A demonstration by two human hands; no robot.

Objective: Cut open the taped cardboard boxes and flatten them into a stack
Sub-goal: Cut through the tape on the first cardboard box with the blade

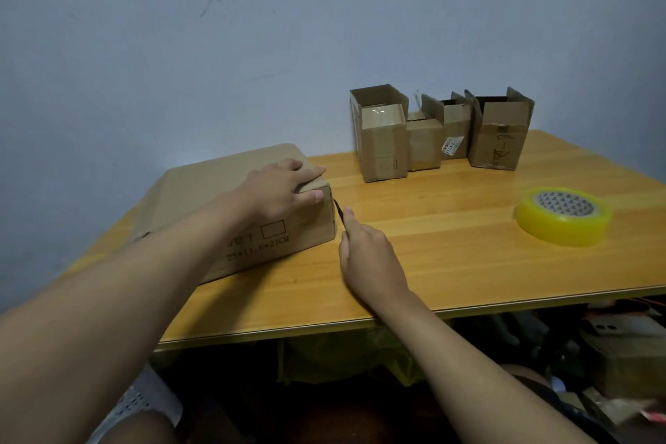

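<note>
A closed brown cardboard box [201,191] printed "25*11.6*27CM" lies on the left of the wooden table [450,256]. My left hand [284,189] presses flat on the box's top right corner, fingers straight. My right hand [367,256] grips a thin dark cutter [338,211], its tip touching the box's right end near the upper edge. Several smaller boxes with raised flaps [439,133] stand at the back of the table against the wall.
A large roll of yellowish clear tape [564,214] lies flat on the table's right side. The table's front edge runs just below my forearms. Dark clutter and cardboard sit on the floor under the table at right.
</note>
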